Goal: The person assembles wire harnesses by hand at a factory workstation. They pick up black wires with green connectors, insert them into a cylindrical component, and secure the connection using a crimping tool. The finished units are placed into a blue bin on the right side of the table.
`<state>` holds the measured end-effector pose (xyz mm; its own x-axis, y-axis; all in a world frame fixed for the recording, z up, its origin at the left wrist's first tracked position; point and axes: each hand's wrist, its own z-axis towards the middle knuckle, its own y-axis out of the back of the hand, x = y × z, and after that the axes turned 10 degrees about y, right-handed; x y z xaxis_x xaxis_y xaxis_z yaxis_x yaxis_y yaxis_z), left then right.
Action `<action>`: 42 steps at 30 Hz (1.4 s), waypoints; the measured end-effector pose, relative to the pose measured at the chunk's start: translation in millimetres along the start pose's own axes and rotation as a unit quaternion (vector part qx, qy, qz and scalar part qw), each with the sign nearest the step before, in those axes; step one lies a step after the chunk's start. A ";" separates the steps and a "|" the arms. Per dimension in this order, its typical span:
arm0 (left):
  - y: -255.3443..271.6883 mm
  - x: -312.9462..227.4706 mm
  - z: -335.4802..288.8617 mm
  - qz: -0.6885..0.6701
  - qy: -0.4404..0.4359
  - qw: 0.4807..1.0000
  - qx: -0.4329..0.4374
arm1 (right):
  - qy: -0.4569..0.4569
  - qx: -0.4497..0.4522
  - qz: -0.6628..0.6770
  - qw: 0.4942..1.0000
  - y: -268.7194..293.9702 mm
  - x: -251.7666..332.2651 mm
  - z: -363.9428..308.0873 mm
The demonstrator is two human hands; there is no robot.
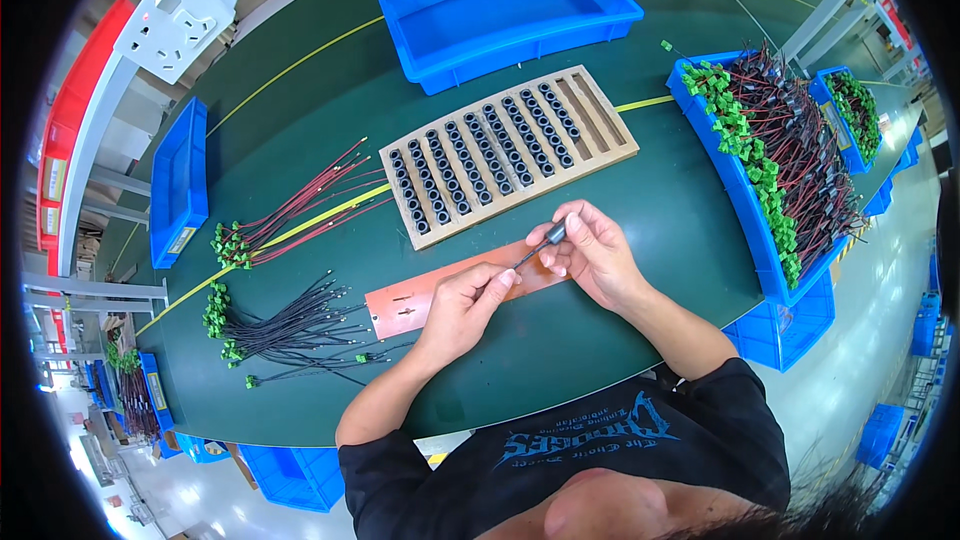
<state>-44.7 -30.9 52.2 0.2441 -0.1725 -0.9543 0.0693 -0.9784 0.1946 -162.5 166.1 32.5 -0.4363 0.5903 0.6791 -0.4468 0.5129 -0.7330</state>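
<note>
My right hand [597, 258] pinches a small black cylindrical part [556, 232] between thumb and fingers. From it a thin black wire [527, 257] runs down to my left hand [465, 302], whose thumb and forefinger are closed on it. Both hands are over an orange-brown flat plate [412, 304] with slots at its left end. Beyond them stands a wooden rack [628, 148] with rows of black cylindrical parts [487, 155]; its rightmost slots hold none. Left of the plate lie black wires [290, 325] with green connectors, and behind these, red wires [310, 202] with green connectors.
A blue tray [510, 15] sits at the back of the green table [330, 110]. On the right, a blue bin [735, 180] is heaped with wired green connectors [745, 135]. Another blue bin [180, 185] stands at the left, near a white socket panel [178, 30].
</note>
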 end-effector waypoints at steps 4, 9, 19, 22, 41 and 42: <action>-4.6 0.2 -2.8 0.038 -0.037 0.998 -0.018 | -0.019 0.062 0.001 0.998 -10.4 -15.4 -14.0; -1.5 -13.5 -8.1 0.075 -0.034 0.997 0.009 | -0.008 0.088 0.008 0.996 -7.3 -19.1 -15.4; 25.3 -17.8 -32.0 0.128 0.000 0.989 0.072 | 0.002 0.147 0.001 0.989 -16.5 -13.6 -14.5; 38.4 -5.5 -39.8 0.173 -0.034 0.984 0.018 | 0.088 0.118 -0.015 0.989 -0.2 4.8 -6.1; 92.7 31.3 -74.7 -0.036 0.038 0.996 -0.070 | -0.075 0.132 -0.088 0.985 -57.2 -58.1 -7.2; 96.5 40.2 -74.4 -0.085 0.048 0.991 -0.093 | -0.069 0.107 -0.069 0.990 -57.2 -59.8 -6.4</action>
<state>43.8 -123.8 49.6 0.3041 0.0134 -0.9525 0.2929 -0.9528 0.0801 -105.9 105.5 33.6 -0.4563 0.4258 0.7813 -0.6574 0.4304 -0.6185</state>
